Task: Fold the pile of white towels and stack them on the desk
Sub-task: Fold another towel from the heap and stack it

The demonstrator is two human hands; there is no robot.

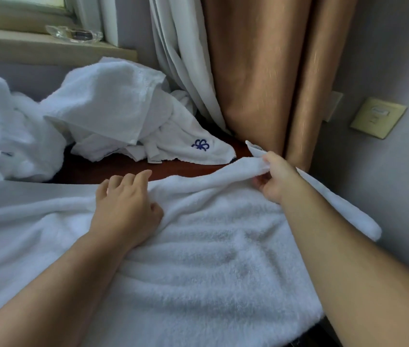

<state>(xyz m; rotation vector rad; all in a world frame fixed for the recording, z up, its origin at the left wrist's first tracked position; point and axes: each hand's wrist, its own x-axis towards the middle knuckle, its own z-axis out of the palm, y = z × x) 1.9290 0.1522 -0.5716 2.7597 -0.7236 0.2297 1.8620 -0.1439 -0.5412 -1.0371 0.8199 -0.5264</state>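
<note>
A large white towel [211, 259] lies spread over the dark wooden desk [128, 169] in front of me. My right hand [277, 175] pinches its far right corner and lifts it off the surface. My left hand [125, 206] rests flat on the towel near its far edge, fingers loosely bent, holding nothing. Behind them sits a crumpled pile of white towels [108, 106], one with a blue flower logo [200, 145].
More bunched white towels [5, 131] lie at the left. A tan curtain [268, 71] and a white sheer curtain [183, 58] hang behind the desk's right end. A glass ashtray [74, 33] stands on the window sill. A wall switch plate [378, 117] is at the right.
</note>
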